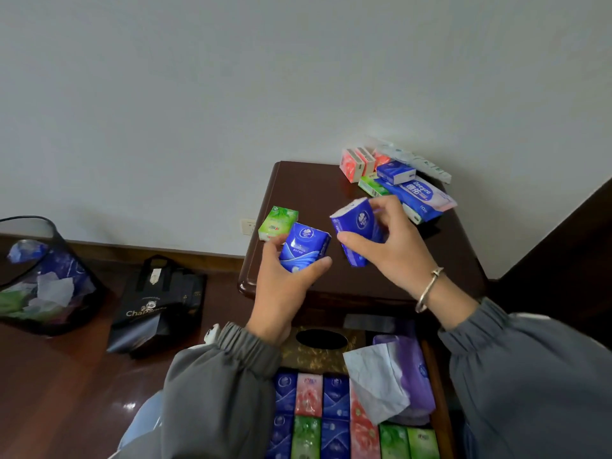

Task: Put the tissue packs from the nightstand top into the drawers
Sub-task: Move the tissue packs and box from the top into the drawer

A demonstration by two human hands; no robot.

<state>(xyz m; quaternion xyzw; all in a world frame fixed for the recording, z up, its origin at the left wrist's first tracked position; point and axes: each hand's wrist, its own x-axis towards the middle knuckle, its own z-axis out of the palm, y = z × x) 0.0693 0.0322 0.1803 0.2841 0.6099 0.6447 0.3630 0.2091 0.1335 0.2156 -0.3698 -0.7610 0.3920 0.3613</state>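
Broadly, the dark wooden nightstand (314,193) fills the middle, and its drawer (437,392) stands pulled open below the front edge. Inside the drawer, small tissue packs (334,419) in blue, pink and green sit in close rows. Behind them are a gold tissue box (318,356) with an oval slot and a purple soft pack (414,369) with a loose sheet (374,382) sticking out. On the floor left of the nightstand stand a dark mesh bin (49,276) holding crumpled wrappers and a black carrier bag (159,309). At the surface's rear right corner lies a pile of packs (407,180), red, blue, green and white. Above the front of the surface, the left grip (284,286) is curled round a blue pack (303,246), palm up, thumb at its lower edge. The right grip (394,250), a bangle (429,289) at the wrist, pinches a second blue pack (356,230) tilted on end. A green pack (277,222) sits at the nightstand's left edge, just behind the left-held one; whether it rests there or is held, I cannot tell.
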